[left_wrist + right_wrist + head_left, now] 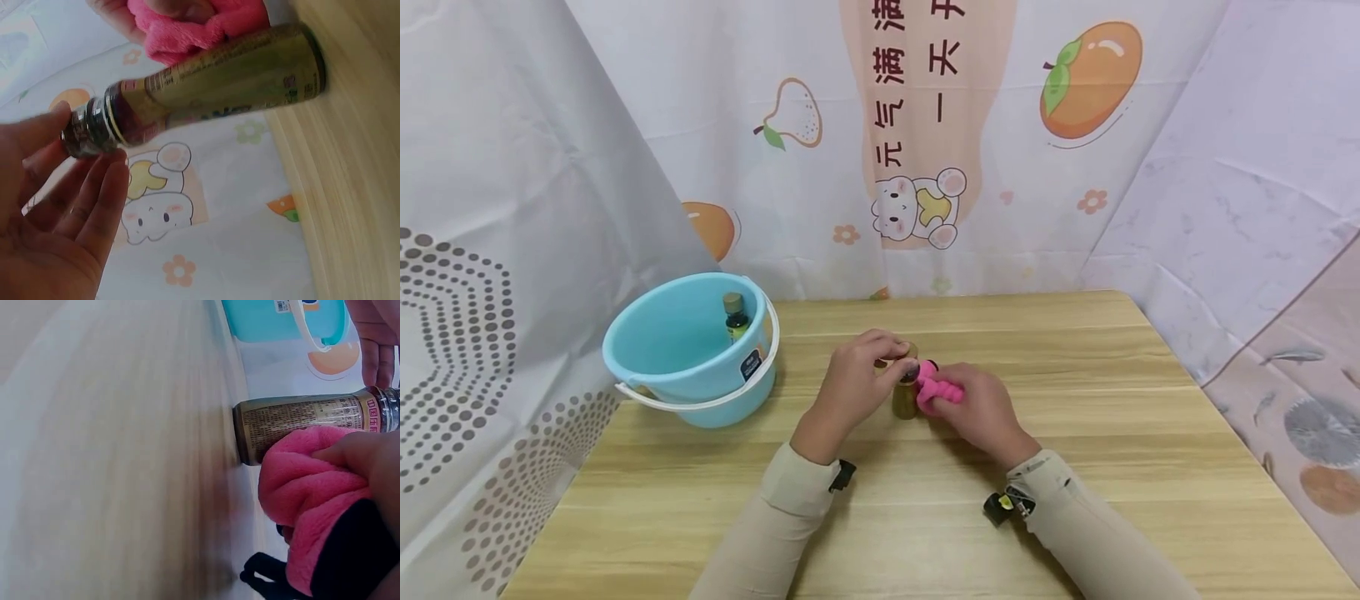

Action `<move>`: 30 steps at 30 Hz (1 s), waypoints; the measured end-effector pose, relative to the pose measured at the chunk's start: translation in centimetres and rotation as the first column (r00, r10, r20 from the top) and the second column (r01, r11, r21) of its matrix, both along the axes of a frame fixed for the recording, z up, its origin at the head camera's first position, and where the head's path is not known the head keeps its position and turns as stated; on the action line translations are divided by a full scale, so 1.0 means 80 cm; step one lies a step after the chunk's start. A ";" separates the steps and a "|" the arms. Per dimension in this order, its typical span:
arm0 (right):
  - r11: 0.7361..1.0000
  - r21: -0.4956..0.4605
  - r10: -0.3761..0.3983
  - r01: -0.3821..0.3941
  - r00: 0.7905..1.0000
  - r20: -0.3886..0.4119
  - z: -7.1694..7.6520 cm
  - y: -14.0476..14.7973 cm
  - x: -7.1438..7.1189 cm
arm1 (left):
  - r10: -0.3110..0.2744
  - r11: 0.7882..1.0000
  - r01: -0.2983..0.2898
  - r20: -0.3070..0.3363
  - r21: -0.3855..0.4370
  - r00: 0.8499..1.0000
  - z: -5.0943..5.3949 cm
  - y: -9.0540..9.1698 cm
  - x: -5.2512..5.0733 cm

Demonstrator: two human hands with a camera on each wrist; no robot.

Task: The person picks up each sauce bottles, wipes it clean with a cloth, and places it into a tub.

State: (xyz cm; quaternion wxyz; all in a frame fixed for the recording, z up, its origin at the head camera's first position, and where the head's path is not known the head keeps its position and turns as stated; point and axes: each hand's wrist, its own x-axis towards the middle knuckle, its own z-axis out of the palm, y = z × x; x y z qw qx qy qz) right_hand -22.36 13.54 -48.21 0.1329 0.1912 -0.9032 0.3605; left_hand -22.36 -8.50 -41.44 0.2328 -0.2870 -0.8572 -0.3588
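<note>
A bottle with a gold-brown label (906, 402) stands on the table in the head view. My left hand (857, 379) pinches its dark cap (85, 130) between thumb and fingertips, seen in the left wrist view. A bunched pink cloth (312, 481) is gripped in my right hand (987, 410) and lies against the side of the bottle (300, 422). In the right wrist view a dark part of the cloth and a black loop hang below the right hand. The bottle's base is at the tabletop.
At the left of the wooden table (1097, 500) stands a light blue bucket (715, 398) with a white handle, holding another bottle (735, 315). A printed curtain (820, 200) hangs behind the table's back edge.
</note>
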 end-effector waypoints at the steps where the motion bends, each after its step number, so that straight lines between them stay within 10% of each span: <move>1: 1.000 -0.015 0.000 0.000 1.000 -0.006 0.000 0.001 -0.001 | -0.014 1.000 0.014 0.005 -0.006 1.000 0.001 -0.001 -0.001; 10: 0.966 -0.259 0.027 -0.016 0.999 0.037 0.014 0.003 -0.001 | -0.122 0.991 0.126 0.086 -0.043 0.989 0.007 -0.019 -0.004; 24: 0.825 -0.557 0.049 0.099 0.969 0.244 0.040 0.002 0.010 | -0.100 0.994 0.104 0.082 -0.041 0.992 0.006 -0.021 -0.004; 30: 0.817 -0.569 0.050 0.096 0.971 0.235 0.037 0.003 0.011 | -0.108 0.994 0.108 0.104 0.008 0.989 0.003 -0.018 -0.008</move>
